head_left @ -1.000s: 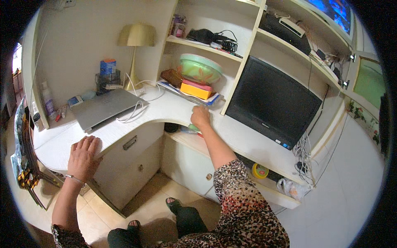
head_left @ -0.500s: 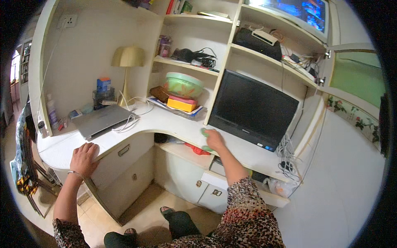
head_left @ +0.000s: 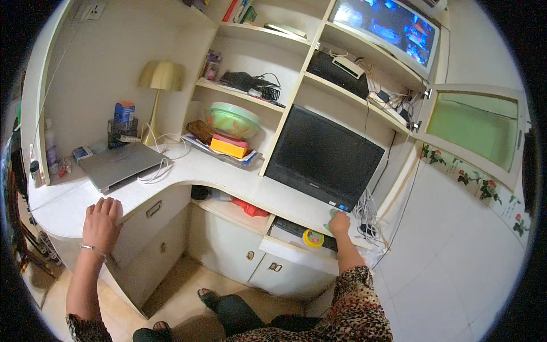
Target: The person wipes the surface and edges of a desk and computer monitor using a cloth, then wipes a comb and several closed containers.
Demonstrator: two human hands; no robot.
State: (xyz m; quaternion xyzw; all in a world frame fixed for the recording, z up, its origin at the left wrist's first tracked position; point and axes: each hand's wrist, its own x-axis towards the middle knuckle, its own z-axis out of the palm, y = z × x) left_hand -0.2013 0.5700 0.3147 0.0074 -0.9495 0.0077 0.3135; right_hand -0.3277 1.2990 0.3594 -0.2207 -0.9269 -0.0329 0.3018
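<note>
My right hand point(head_left: 340, 223) is closed on a green cloth point(head_left: 331, 215), pressed to the white desktop point(head_left: 219, 169) just below the right end of a black monitor point(head_left: 325, 158). Only a little of the cloth shows past the fingers. On the left, my left hand point(head_left: 101, 223) rests flat at the desk's front edge, its fingers stretched out and holding nothing. A closed grey laptop point(head_left: 122, 165) lies just beyond it, a white cable point(head_left: 161, 171) across its right corner.
A gold lamp point(head_left: 154, 108) stands behind the laptop. Green bowl point(head_left: 232, 120) and yellow box point(head_left: 229, 146) are stacked left of the monitor. Tangled white cables point(head_left: 367, 216) hang near my right hand. Below the desktop, an open shelf holds a round yellow item point(head_left: 313, 238) and a black keyboard point(head_left: 290, 228).
My right hand has wiped the cloth rightward along the desk, from the monitor's left corner to its right end. My left hand stays at the edge. The view has shifted to the right.
</note>
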